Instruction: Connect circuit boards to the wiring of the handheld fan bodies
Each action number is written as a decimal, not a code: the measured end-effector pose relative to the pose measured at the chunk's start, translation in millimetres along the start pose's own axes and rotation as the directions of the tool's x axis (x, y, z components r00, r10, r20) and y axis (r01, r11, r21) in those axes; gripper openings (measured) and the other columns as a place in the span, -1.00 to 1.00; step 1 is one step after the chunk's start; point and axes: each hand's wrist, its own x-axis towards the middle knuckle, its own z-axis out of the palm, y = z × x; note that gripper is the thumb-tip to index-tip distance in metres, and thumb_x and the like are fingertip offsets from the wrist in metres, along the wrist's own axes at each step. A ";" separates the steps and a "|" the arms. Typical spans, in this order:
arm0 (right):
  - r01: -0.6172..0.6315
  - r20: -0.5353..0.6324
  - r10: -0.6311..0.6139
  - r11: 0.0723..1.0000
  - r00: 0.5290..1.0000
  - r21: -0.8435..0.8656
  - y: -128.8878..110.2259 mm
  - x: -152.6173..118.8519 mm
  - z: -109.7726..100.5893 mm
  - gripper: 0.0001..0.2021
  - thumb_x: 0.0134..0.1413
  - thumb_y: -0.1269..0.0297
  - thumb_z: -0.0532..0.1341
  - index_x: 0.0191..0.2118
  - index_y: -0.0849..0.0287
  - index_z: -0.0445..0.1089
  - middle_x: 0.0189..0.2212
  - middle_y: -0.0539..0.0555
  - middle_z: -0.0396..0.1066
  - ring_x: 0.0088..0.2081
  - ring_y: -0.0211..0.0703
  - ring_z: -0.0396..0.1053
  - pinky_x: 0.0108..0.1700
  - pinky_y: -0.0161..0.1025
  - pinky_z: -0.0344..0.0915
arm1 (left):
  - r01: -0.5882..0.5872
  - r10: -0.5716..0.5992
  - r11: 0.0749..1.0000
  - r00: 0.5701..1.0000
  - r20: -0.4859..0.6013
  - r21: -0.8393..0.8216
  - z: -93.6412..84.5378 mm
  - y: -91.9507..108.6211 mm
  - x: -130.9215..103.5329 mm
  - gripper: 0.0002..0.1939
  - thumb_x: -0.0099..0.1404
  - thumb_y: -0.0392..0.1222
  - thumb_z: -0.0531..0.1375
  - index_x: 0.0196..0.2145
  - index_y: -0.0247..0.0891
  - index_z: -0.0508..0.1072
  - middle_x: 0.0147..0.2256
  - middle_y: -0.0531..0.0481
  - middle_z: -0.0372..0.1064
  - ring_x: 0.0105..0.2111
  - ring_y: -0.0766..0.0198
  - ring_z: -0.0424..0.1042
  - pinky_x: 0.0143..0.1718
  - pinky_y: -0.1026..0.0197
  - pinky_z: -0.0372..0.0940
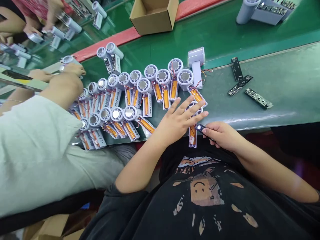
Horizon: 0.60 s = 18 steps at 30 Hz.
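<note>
My left hand (pixel 178 120) has its fingers spread over the round head of an open fan unit (pixel 192 135) at the table's front edge. An orange battery shows in that unit's handle. My right hand (pixel 220 135) pinches a small black circuit board (pixel 207 132) beside the handle. Just behind my left hand stands another fan unit (pixel 185 78) with its orange battery and red wires exposed. A fan unit (pixel 196 63) lies turned the other way near it. Three loose circuit boards, one of them dark (pixel 236 69), lie on the green table to the right.
Rows of open fan units (pixel 130 113) fill the table to the left, where a co-worker's arm (pixel 66 83) reaches in. A cardboard box (pixel 154 16) sits by the red strip (pixel 107 45). A grey holder with boards (pixel 268 12) stands at the back right.
</note>
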 end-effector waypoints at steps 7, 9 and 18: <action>-0.042 -0.064 0.021 0.931 0.998 -0.363 -13.6 -17.6 -26.9 -0.66 0.11 0.22 0.18 -0.65 0.13 0.24 -0.78 -0.09 0.25 -0.77 -0.38 0.11 -0.66 -0.34 -0.02 | 0.213 -0.213 0.977 0.977 0.002 -0.017 4.8 25.0 18.2 -0.73 0.21 -0.02 0.30 -0.16 -0.16 0.50 -0.19 -0.17 0.35 -0.20 0.00 0.30 -0.22 0.01 0.25; -0.084 -0.052 0.068 0.887 0.996 -0.454 -21.5 -19.6 -31.8 -0.67 0.12 0.23 0.18 -0.65 0.13 0.26 -0.79 -0.08 0.25 -0.78 -0.37 0.11 -0.65 -0.32 -0.03 | 0.297 -0.299 0.952 0.954 -0.010 -0.067 7.6 35.3 18.2 -0.73 0.19 -0.04 0.31 -0.18 -0.18 0.52 -0.22 -0.16 0.29 -0.22 0.02 0.27 -0.24 0.02 0.25; -0.269 0.018 0.321 0.822 0.947 -0.501 -52.9 -9.8 -35.1 -0.77 0.14 0.26 0.10 -0.52 0.14 0.32 -0.74 -0.13 0.24 -0.75 -0.36 0.16 -0.65 -0.35 0.07 | 0.409 -0.406 0.897 0.912 0.056 -0.166 11.1 43.2 21.3 -0.76 0.20 -0.05 0.30 -0.18 -0.16 0.52 -0.20 -0.14 0.19 -0.20 0.03 0.18 -0.19 0.00 0.23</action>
